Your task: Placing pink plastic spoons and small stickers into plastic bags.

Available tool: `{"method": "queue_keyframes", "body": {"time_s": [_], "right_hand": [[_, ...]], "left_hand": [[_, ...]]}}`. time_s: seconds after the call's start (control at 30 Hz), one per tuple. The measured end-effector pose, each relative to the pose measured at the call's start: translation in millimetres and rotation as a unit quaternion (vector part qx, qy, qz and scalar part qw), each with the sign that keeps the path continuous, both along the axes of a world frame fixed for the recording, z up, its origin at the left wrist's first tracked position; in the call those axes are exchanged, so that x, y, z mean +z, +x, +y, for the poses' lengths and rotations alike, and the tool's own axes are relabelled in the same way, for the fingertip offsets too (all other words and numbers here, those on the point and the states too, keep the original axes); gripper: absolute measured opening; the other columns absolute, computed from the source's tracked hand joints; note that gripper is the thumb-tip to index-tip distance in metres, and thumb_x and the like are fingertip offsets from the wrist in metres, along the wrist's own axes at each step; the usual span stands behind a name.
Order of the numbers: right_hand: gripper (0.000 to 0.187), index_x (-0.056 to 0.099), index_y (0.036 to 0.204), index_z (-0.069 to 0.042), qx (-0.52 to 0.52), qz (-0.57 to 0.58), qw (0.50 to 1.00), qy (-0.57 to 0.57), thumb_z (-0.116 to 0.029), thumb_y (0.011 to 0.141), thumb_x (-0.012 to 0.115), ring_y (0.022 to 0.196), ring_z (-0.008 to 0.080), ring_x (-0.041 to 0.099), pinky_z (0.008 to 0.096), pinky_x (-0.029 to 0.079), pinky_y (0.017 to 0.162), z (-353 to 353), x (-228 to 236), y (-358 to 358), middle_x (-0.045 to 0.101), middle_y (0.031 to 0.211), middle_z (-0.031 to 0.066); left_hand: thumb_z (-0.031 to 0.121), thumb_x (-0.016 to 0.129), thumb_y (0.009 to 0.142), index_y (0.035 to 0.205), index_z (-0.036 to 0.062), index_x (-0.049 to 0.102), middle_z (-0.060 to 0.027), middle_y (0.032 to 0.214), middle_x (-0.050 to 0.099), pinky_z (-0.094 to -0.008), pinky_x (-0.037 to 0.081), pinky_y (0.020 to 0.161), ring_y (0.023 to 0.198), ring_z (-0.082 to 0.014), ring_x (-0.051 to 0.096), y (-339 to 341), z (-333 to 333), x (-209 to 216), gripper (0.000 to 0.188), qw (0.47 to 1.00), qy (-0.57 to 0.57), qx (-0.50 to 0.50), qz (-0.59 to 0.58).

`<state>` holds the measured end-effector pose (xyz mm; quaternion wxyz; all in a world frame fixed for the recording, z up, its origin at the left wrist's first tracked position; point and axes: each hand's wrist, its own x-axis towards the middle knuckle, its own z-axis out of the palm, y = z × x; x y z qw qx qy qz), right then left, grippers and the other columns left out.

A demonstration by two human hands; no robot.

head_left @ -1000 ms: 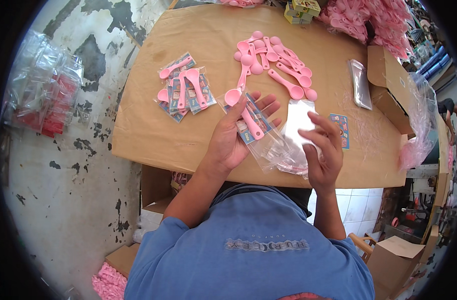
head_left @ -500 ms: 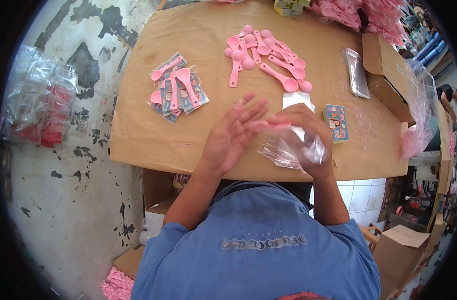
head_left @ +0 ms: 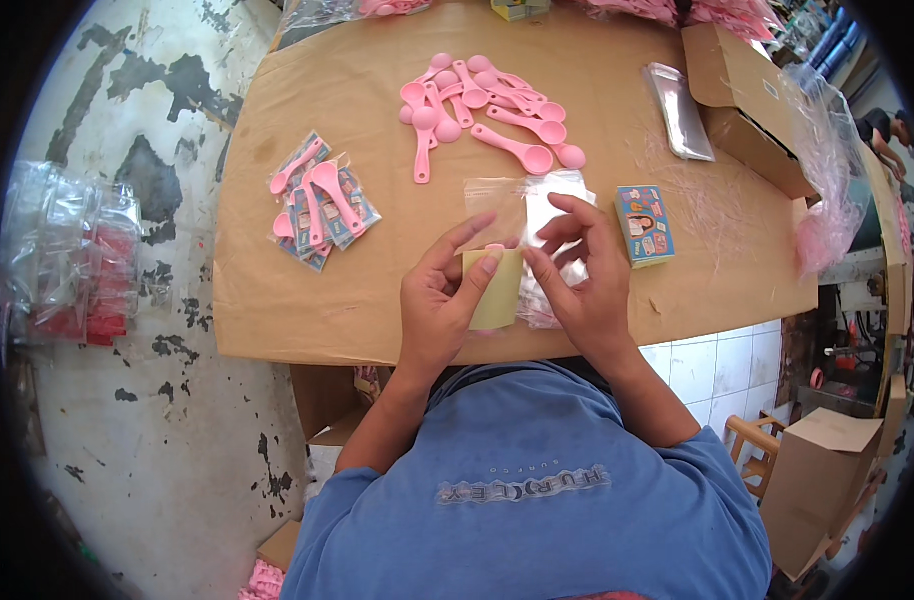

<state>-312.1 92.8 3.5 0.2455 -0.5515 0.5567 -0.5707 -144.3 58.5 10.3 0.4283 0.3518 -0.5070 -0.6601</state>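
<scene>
My left hand (head_left: 439,290) pinches a pale yellow-green card (head_left: 496,300) in a clear plastic bag (head_left: 493,200), its thumb pressed on the card's upper edge. A bit of pink, seemingly a spoon's handle end, shows at that edge; the rest is hidden. At the card's right corner is the thumb of my right hand (head_left: 595,275), whose other fingers are curved and spread apart. Under and beside that hand lies a stack of clear bags (head_left: 542,305). Just right of it rests a blue printed stack of cards (head_left: 645,222).
Loose pink spoons (head_left: 517,150) lie in a heap toward the table's far side. Bagged cards with pink spoons (head_left: 327,205) are piled at left. An open cardboard box (head_left: 742,100) and a packet of clear bags (head_left: 680,112) sit at right.
The bag in my hands has come to rest upright, with the card's yellow-green side showing. My right hand's fingers have spread from their grip. The view has shifted slightly.
</scene>
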Motion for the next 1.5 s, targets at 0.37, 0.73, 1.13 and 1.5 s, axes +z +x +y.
{"method": "queue_keyframes", "body": {"time_s": [0.37,0.73,1.13,1.5], "right_hand": [[0.028,0.073,0.106,-0.006,-0.065,0.289,0.936,-0.191,-0.004,0.079,0.077,0.099,0.0293,0.060,0.0408,0.050,0.083,-22,19,5,0.067,0.109,0.0082],[0.021,0.072,0.096,-0.004,-0.068,0.211,0.961,-0.163,0.001,0.076,0.076,0.095,0.0288,0.064,0.0380,0.052,0.081,-29,20,3,0.069,0.101,0.0103],[0.011,0.062,0.093,-0.002,0.102,-0.388,0.906,-0.132,0.000,0.094,0.051,0.064,0.0067,0.051,0.0195,0.045,0.060,-14,33,-73,0.060,0.079,0.0023],[0.023,0.068,0.112,0.000,0.175,-0.161,0.963,0.126,-0.018,0.097,0.071,0.078,0.0029,0.055,0.0201,0.043,0.067,-12,2,-16,0.066,0.090,-0.0003]], "left_hand": [[0.005,0.068,0.095,0.151,0.0052,0.050,0.0106,0.061,0.030,-0.0212,0.020,0.053,0.055,-0.0013,0.025,6,13,3,0.059,0.968,-0.174,0.021,-0.180],[0.008,0.067,0.097,0.154,0.0072,0.045,0.0047,0.062,0.052,-0.0208,0.026,0.053,0.055,-0.0013,0.032,17,14,15,0.061,0.970,-0.143,-0.021,-0.195],[0.010,0.062,0.102,0.128,-0.0012,0.059,-0.0190,0.123,0.070,-0.0287,0.057,0.088,0.101,-0.0150,0.070,13,2,-9,0.028,0.998,0.028,0.010,0.059],[0.003,0.063,0.101,0.122,-0.0047,0.065,-0.0133,0.123,0.068,-0.0290,0.049,0.100,0.115,-0.0148,0.063,13,0,-11,0.023,0.996,-0.020,0.026,0.078]]}}
